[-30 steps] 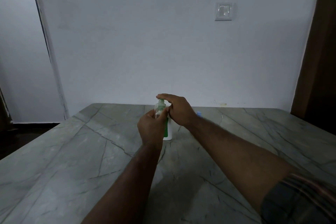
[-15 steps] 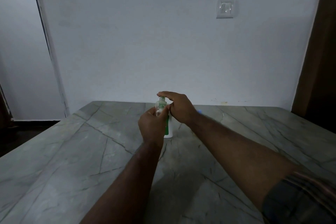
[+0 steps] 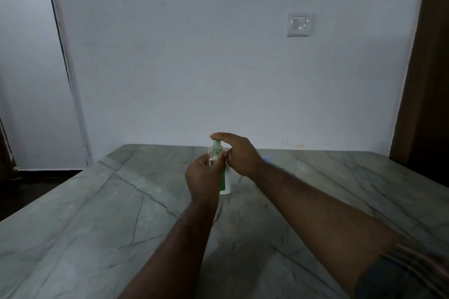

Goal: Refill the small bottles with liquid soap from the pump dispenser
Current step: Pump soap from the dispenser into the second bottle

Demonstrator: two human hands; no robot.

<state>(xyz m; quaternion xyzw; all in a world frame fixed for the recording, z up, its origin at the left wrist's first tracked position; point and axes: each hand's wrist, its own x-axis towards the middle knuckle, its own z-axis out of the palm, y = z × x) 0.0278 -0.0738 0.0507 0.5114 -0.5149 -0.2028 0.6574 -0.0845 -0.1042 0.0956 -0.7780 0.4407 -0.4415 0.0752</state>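
A white pump dispenser with a green label (image 3: pixel 226 183) stands on the grey marble table (image 3: pixel 97 213); my hands cover most of it. My left hand (image 3: pixel 202 181) grips a small clear bottle (image 3: pixel 215 153) and holds it upright in front of the dispenser's top. My right hand (image 3: pixel 239 153) lies flat over the pump head, fingers stretched across it and above the small bottle's mouth. The pump head and spout are hidden under those fingers.
A small blue object (image 3: pixel 266 159) lies on the table just behind my right wrist. The table meets a white wall with a light switch (image 3: pixel 299 24). A dark wooden frame (image 3: pixel 422 80) stands at the right, and the table's left edge drops to a dark floor.
Both hands and the bottles stay in the same pose. Only the camera's aim shifts slightly.
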